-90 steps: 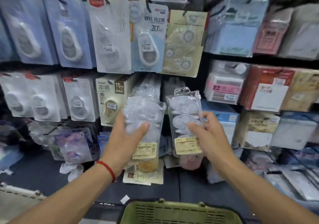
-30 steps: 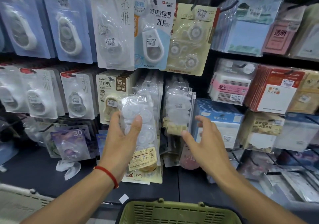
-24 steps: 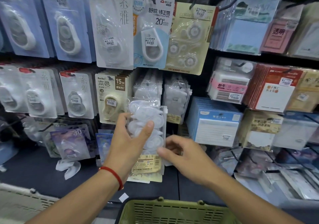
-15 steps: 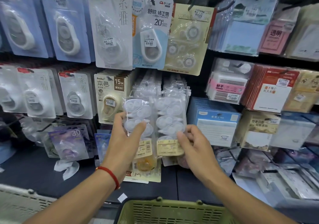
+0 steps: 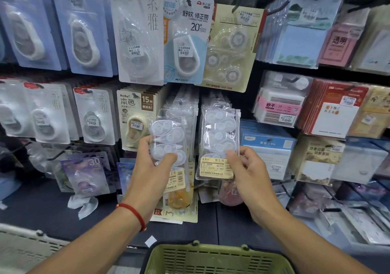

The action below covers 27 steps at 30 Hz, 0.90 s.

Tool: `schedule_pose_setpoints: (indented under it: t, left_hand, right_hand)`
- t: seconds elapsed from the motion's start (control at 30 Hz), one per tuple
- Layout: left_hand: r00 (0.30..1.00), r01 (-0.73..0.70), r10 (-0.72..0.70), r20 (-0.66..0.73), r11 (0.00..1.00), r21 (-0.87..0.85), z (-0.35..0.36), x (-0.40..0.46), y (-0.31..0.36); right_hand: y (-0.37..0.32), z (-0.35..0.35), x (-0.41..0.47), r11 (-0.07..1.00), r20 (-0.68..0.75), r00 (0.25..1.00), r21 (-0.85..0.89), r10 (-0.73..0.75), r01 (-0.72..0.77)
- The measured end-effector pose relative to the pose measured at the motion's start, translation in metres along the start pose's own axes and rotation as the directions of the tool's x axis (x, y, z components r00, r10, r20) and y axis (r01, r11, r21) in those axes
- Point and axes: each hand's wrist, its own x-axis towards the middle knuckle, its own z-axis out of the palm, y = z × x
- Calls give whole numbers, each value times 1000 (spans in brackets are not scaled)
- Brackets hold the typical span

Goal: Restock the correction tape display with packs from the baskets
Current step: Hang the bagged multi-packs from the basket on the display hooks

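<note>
My left hand (image 5: pixel 150 169) grips a small stack of clear correction tape packs (image 5: pixel 168 138), thumb across the front. My right hand (image 5: pixel 245 173) pinches the lower right corner of a single clear pack (image 5: pixel 219 134) with a yellow label, held upright in front of the hanging row of the same packs (image 5: pixel 215 103). Both packs are raised before the middle row of the display. A green basket (image 5: pixel 211 259) sits below my arms at the bottom edge; its contents are hidden.
Pegs above carry blue, white and cream correction tape cards (image 5: pixel 185 39). A beige 15M card (image 5: pixel 137 117) hangs left of my packs. Sticky-note packs (image 5: pixel 278 105) fill shelves on the right. A pale basket rim (image 5: pixel 25 244) shows bottom left.
My right hand hung one pack, came back to the left hand's stack, took another pack from it and moved it right and up toward the hanging row.
</note>
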Motion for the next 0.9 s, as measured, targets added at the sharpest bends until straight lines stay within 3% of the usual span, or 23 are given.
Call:
schedule_pose_setpoints:
  t: [0.13,0.23,0.3,0.47,0.67,0.9]
  left_hand:
    - [1000,3,-3,4,1000,-14,-1,-1,1]
    - [1000,-10,11,20,1000,-8,0,-2,4]
    - [998,-29,26,60,999,41,2,-5,7]
    - [971,-36,33,238,999,7,9,-14,6]
    - [957,-86,77,279,996,23,10,-15,11]
    - [925,-135,107,365,989,53,13,-17,10]
  right_hand:
    - [-3,-3,3,999,-8,1000,-47,20,-21]
    - [-1,-9,4,893,-64,998,-450,-22,-9]
    - [0,-7,-1,827,-11,997,-560,-72,53]
    - [4,10,-18,870,325,944,-444,-65,212]
    - [4,7,-13,991,88,995,-127,-38,49]
    - [4,1,-12,985,-12,997,-157,-79,76]
